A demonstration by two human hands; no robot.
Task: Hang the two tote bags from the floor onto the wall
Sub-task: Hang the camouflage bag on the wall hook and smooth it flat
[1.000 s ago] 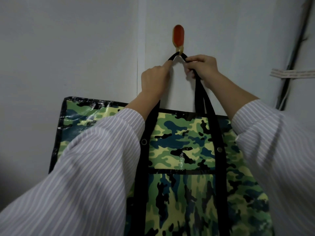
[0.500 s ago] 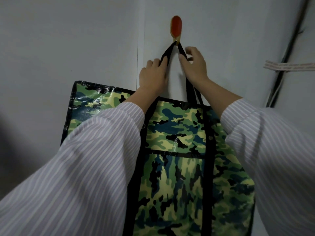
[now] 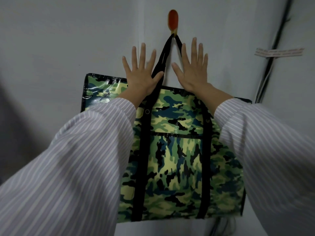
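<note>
A green camouflage tote bag (image 3: 177,150) with black trim hangs flat against the white wall. Its black handles (image 3: 166,53) run up to an orange wall hook (image 3: 173,20) and loop over it. My left hand (image 3: 141,72) is spread with straight fingers just left of the handles, the thumb lying against the left strap. My right hand (image 3: 192,68) is spread the same way just right of them, in front of the right strap. Neither hand grips anything. A second tote bag is not in view.
Dark cables (image 3: 272,53) run down the wall's corner at the right, held by a strip of pale tape (image 3: 278,52). A vertical seam (image 3: 139,48) in the wall panel runs behind my left hand. My striped sleeves fill the lower left and right.
Both hands let go of the handles near the hook, dropped a little and spread their fingers flat. The bag now hangs from the hook by itself.
</note>
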